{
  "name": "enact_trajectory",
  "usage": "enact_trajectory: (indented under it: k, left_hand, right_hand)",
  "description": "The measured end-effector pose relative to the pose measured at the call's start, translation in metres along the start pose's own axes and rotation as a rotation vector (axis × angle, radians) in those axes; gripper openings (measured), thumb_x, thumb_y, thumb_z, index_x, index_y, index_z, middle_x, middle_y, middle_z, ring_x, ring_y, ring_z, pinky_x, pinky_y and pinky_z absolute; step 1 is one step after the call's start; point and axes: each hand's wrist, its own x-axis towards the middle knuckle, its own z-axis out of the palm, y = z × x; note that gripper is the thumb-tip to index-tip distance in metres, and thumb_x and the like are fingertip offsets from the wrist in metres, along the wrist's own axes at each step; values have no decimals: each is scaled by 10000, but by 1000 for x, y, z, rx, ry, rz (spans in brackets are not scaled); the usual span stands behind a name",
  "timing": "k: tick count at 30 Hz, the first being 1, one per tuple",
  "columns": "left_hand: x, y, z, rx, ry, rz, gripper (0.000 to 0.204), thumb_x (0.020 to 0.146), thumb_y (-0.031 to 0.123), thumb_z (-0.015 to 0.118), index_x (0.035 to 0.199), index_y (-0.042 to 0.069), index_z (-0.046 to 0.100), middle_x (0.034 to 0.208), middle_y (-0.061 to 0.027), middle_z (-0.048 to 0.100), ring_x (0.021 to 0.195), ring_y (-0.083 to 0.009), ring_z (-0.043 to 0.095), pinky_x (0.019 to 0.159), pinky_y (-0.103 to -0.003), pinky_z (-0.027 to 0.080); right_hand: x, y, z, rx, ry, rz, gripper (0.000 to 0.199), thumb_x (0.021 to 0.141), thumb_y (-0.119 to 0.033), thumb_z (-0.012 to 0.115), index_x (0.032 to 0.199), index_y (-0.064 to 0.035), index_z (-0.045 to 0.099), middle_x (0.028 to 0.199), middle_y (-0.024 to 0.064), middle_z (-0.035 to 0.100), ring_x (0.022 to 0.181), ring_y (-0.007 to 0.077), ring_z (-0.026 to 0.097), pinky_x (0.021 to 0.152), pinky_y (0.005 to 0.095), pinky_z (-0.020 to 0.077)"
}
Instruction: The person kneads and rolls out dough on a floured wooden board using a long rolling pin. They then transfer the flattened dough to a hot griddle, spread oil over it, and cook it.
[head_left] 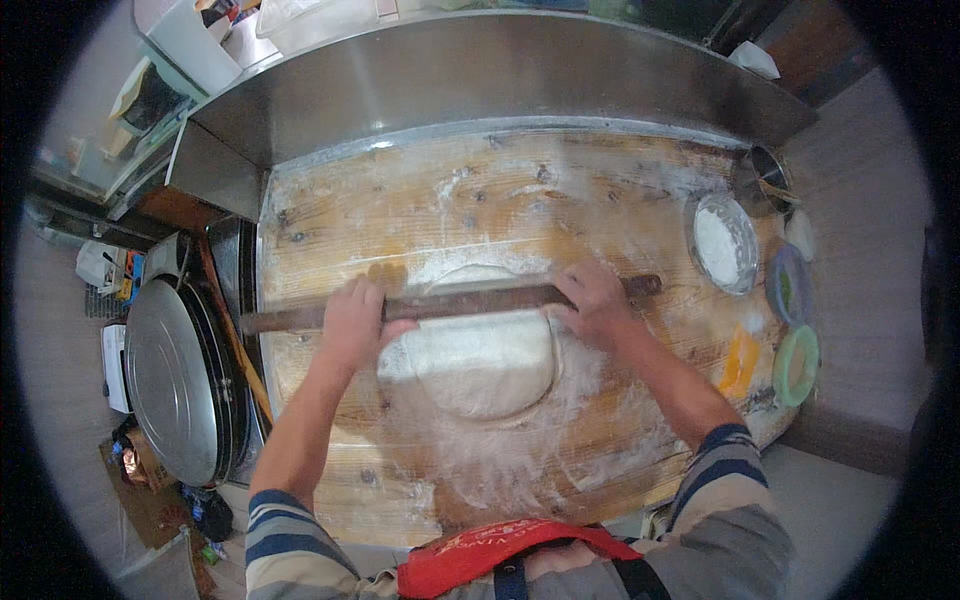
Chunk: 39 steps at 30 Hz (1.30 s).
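Observation:
A long dark wooden rolling pin (470, 304) lies crosswise over a flattened sheet of pale dough (485, 372). My left hand (354, 318) is closed over the pin left of the dough, its thumb pointing inward along the near side. Toward the pin's right end, my right hand (590, 300) grips it just past the dough's right edge. Most of the dough shows on the near side of the pin, with a thin rim beyond it. Loose flour is scattered on the wooden board (350, 215) around the dough.
Along the right stand a bowl of flour (722, 243), a metal pot (765, 180), a green-rimmed container (797, 366) and an orange scraper-like piece (739, 362). A metal wall (480, 85) bounds the far side. At left is a large round metal griddle lid (172, 380).

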Motion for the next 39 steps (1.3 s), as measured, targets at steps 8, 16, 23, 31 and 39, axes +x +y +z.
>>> enact_trajectory:
  k: [8,16,23,31,39]
  left_hand:
    - [-53,26,13,-30,-29,-47,698,778,673,673,947,3,574,873,-187,600,854,-410,591,756,-491,470]
    - [-95,60,25,-97,103,22,724,775,686,676,969,-3,565,913,-203,604,889,-419,593,755,-497,478]
    - [-107,80,23,-61,36,-40,688,775,683,674,903,17,559,875,-180,586,825,-384,565,732,-491,450]
    - [-142,112,21,-27,-41,-101,681,758,672,699,898,17,577,875,-165,593,851,-379,573,743,-482,450]
    - [-150,123,30,-38,3,-125,669,762,678,699,878,35,552,800,-163,561,765,-386,557,693,-488,440]
  right_hand:
    - [-47,-45,-9,21,-54,64,483,763,-385,763,1143,-97,682,1001,137,631,942,345,610,814,488,482]
    - [-94,-67,-11,-8,-11,34,444,770,-389,772,1093,-95,692,1003,127,639,952,347,618,791,499,482]
    - [-122,-70,-14,22,-28,66,426,742,-362,797,1073,-106,710,987,121,639,933,345,612,822,498,474]
    - [-145,-80,-19,78,-2,53,463,713,-409,806,1054,-108,718,983,96,603,993,314,576,847,470,439]
    - [-145,-73,-17,127,-53,24,409,776,-378,763,1077,-109,699,1002,98,605,1018,309,553,871,477,416]
